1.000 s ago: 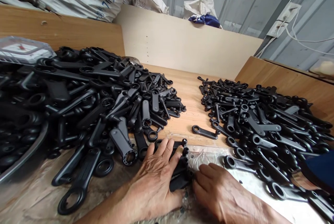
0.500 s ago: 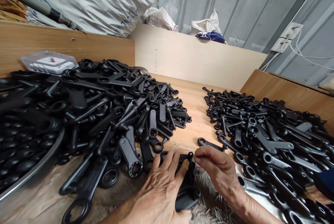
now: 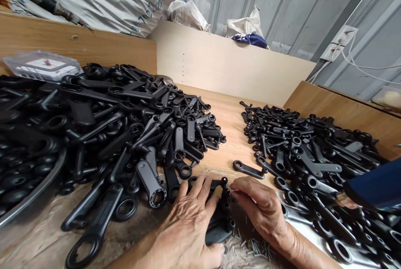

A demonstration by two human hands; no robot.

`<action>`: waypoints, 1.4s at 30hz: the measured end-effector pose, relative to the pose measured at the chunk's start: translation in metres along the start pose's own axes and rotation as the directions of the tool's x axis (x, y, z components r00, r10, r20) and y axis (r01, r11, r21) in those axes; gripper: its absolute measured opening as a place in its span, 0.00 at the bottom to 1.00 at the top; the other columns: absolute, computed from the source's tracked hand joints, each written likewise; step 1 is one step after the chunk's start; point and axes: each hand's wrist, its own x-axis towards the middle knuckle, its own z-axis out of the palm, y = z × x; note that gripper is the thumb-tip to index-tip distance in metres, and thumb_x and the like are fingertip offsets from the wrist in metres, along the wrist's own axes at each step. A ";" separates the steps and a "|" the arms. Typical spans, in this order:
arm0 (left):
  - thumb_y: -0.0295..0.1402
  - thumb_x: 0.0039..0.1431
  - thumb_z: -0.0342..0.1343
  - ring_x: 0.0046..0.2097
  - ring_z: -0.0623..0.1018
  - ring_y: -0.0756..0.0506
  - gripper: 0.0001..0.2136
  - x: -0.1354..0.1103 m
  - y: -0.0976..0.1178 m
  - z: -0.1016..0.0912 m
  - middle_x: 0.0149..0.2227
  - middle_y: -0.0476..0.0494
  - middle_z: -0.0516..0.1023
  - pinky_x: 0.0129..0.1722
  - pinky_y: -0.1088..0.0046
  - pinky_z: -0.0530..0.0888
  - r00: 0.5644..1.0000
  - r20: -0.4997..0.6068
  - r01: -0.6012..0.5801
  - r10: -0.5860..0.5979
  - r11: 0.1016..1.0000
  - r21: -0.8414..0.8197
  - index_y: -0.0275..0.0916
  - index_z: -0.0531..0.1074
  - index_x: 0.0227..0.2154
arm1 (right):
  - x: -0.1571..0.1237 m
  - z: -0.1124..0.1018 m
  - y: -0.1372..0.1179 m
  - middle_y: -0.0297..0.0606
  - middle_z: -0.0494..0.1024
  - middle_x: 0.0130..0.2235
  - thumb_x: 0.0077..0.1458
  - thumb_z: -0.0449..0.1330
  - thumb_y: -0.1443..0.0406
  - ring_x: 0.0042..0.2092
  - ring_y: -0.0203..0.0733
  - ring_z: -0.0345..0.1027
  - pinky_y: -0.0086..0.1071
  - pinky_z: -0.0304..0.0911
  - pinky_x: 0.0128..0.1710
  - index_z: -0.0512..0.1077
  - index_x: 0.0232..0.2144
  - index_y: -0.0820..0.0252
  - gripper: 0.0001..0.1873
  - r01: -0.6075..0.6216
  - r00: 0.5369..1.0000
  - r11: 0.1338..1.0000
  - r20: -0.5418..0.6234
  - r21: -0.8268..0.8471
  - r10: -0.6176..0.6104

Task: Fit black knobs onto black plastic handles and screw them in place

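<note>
My left hand [image 3: 189,214] lies palm down over a black plastic crank handle [image 3: 219,235]. Its fingers stretch along the far part and its thumb curls around the near side, covering much of the piece. A small round knob [image 3: 224,180] stands up by the index fingertip. Close to its right, my right hand [image 3: 263,204] has thumb and fingers pinched together near the knob; anything between them is hidden. Loose metal pins [image 3: 257,247] lie on the worktop below my right hand. Just beyond the hands rests a single black crank handle [image 3: 248,168].
Heaps of black handles [image 3: 125,114] fill the left and black handles [image 3: 316,148] the right. A metal bowl [image 3: 40,196] holds round black knobs. Someone else's dark blue sleeve [image 3: 376,185] reaches over the right heap. Boards [image 3: 232,62] wall the bench; a clear plastic box [image 3: 44,64] sits back left.
The other person's blue sleeve has come further in from the right. My hands keep nearly the same pose; the view has shifted slightly.
</note>
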 end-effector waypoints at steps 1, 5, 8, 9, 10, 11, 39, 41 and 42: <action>0.38 0.46 0.54 0.63 0.37 0.35 0.40 0.000 0.000 0.001 0.64 0.34 0.35 0.58 0.49 0.40 1.000 -0.003 -0.001 0.001 1.000 0.003 0.38 0.42 0.62 | 0.000 -0.003 -0.003 0.36 0.76 0.29 0.55 0.52 0.72 0.30 0.35 0.70 0.26 0.66 0.31 0.70 0.33 0.59 0.08 0.006 1.000 1.000 0.005 -0.009 -0.006; 0.40 0.47 0.53 0.63 0.37 0.35 0.39 0.000 -0.001 0.002 0.64 0.32 0.37 0.58 0.49 0.40 1.000 -0.017 -0.015 0.015 1.000 0.020 0.37 0.44 0.61 | -0.001 -0.017 -0.017 0.38 0.74 0.28 0.57 0.49 0.73 0.31 0.36 0.67 0.28 0.64 0.31 0.69 0.33 0.61 0.10 0.129 0.970 0.991 0.210 -0.024 -0.121; 0.41 0.49 0.51 0.63 0.39 0.35 0.36 -0.001 -0.001 0.001 0.64 0.31 0.38 0.58 0.47 0.41 1.000 -0.008 -0.024 0.024 1.000 0.004 0.35 0.48 0.61 | -0.004 -0.024 -0.028 0.41 0.73 0.27 0.57 0.42 0.74 0.31 0.38 0.64 0.29 0.61 0.29 0.68 0.31 0.62 0.15 0.240 0.876 0.969 0.444 -0.058 -0.191; 0.41 0.49 0.51 0.63 0.39 0.34 0.36 -0.001 -0.002 0.001 0.64 0.31 0.39 0.58 0.47 0.42 1.000 -0.010 -0.024 0.024 1.000 -0.003 0.35 0.49 0.60 | -0.005 -0.025 -0.030 0.41 0.72 0.27 0.56 0.41 0.75 0.30 0.39 0.63 0.30 0.60 0.29 0.67 0.29 0.63 0.16 0.255 0.852 0.964 0.490 -0.079 -0.186; 0.41 0.49 0.51 0.63 0.39 0.34 0.36 -0.001 -0.002 0.002 0.64 0.31 0.38 0.58 0.47 0.42 1.000 -0.015 -0.025 0.025 1.000 -0.009 0.36 0.49 0.60 | -0.006 -0.025 -0.031 0.41 0.72 0.26 0.55 0.41 0.76 0.29 0.39 0.62 0.30 0.58 0.28 0.67 0.27 0.62 0.16 0.261 0.835 0.961 0.521 -0.097 -0.174; 0.41 0.49 0.52 0.63 0.39 0.34 0.36 -0.001 -0.002 0.002 0.64 0.32 0.38 0.58 0.47 0.42 1.000 -0.020 -0.024 0.024 1.000 -0.012 0.36 0.48 0.61 | -0.006 -0.026 -0.032 0.40 0.71 0.25 0.53 0.41 0.77 0.29 0.39 0.61 0.30 0.57 0.28 0.66 0.26 0.62 0.16 0.256 0.827 0.960 0.540 -0.112 -0.158; 0.38 0.47 0.50 0.63 0.38 0.36 0.36 -0.002 -0.002 0.001 0.64 0.29 0.38 0.58 0.49 0.41 0.999 -0.019 -0.029 0.029 0.999 -0.016 0.34 0.48 0.60 | -0.016 -0.025 -0.037 0.36 0.70 0.25 0.46 0.58 0.75 0.25 0.39 0.56 0.32 0.47 0.21 0.63 0.23 0.60 0.08 0.518 0.664 0.759 0.745 -0.394 -0.066; 0.38 0.47 0.50 0.63 0.38 0.36 0.36 -0.002 -0.002 0.002 0.63 0.28 0.38 0.58 0.49 0.41 0.999 -0.029 -0.042 0.042 0.999 -0.019 0.34 0.49 0.60 | -0.015 -0.027 -0.032 0.35 0.70 0.26 0.48 0.57 0.75 0.26 0.38 0.57 0.31 0.49 0.22 0.62 0.22 0.60 0.09 0.447 0.669 0.814 0.743 -0.371 -0.029; 0.38 0.47 0.51 0.63 0.38 0.36 0.36 -0.002 -0.002 0.002 0.63 0.28 0.39 0.58 0.49 0.42 0.998 -0.036 -0.045 0.044 0.999 -0.018 0.33 0.49 0.60 | -0.014 -0.028 -0.030 0.35 0.70 0.26 0.49 0.56 0.75 0.27 0.38 0.58 0.31 0.50 0.23 0.62 0.22 0.60 0.09 0.412 0.670 0.836 0.743 -0.363 -0.007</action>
